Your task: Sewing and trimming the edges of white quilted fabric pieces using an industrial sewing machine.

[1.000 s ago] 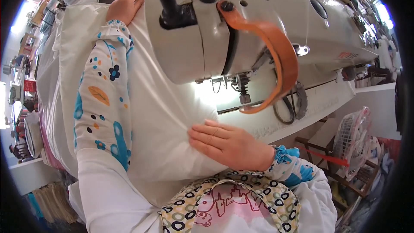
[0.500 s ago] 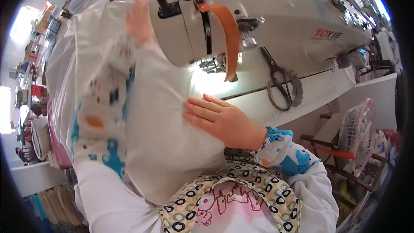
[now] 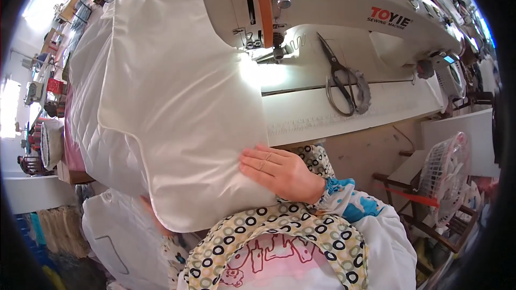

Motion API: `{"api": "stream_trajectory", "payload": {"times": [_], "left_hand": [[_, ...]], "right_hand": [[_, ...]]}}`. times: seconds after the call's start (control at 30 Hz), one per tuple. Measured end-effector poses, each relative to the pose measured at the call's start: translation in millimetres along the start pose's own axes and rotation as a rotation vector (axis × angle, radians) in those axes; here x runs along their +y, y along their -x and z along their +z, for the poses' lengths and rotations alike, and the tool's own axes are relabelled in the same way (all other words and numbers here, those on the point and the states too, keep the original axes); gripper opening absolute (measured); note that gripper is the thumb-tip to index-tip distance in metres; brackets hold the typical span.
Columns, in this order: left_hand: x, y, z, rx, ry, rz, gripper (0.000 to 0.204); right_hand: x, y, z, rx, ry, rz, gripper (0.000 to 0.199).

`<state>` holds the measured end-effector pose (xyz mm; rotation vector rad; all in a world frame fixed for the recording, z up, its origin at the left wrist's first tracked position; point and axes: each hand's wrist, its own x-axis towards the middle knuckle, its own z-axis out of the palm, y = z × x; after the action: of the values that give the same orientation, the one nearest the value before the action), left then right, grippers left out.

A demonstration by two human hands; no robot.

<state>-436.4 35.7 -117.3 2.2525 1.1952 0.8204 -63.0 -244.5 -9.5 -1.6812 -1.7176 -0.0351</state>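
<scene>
A glossy white fabric piece (image 3: 177, 80) with a piped edge lies spread across the sewing machine's bed, its right edge under the lit needle area. On its near right part rests my right hand (image 3: 282, 174), palm down, fingers stretched out and holding nothing. My left hand (image 3: 154, 216) is low at the fabric's near left edge. Most of that hand is hidden beneath the cloth, so its fingers do not show. The white sewing machine (image 3: 322, 2) stands at the far side, with an orange strap (image 3: 262, 5) on its head.
Dark scissors (image 3: 339, 75) lie on the bed right of the needle, beside a grey fuzzy strip (image 3: 363, 92). A printed ruler strip (image 3: 301, 123) runs along the front. White quilted cloth (image 3: 88, 91) hangs at the left. A pink-rimmed fan (image 3: 445, 177) stands at the right.
My left hand has come from beside the machine head down to the fabric's near left edge. My right hand has shifted slightly nearer. The view has tilted, showing more of the fabric.
</scene>
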Motion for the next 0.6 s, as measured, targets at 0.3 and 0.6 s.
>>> {"api": "stream_trajectory", "payload": {"times": [0.3, 0.6], "left_hand": [[-147.8, 186.8, -17.8, 0.308, 0.830, -0.732, 0.080], [101.8, 73.6, -11.7, -0.220, 0.053, 0.163, 0.052]], "right_hand": [[-0.5, -11.6, -5.7, -0.084, -0.058, -0.011, 0.046], [-11.6, 11.7, -6.5, -0.073, 0.020, 0.028, 0.047]]}}
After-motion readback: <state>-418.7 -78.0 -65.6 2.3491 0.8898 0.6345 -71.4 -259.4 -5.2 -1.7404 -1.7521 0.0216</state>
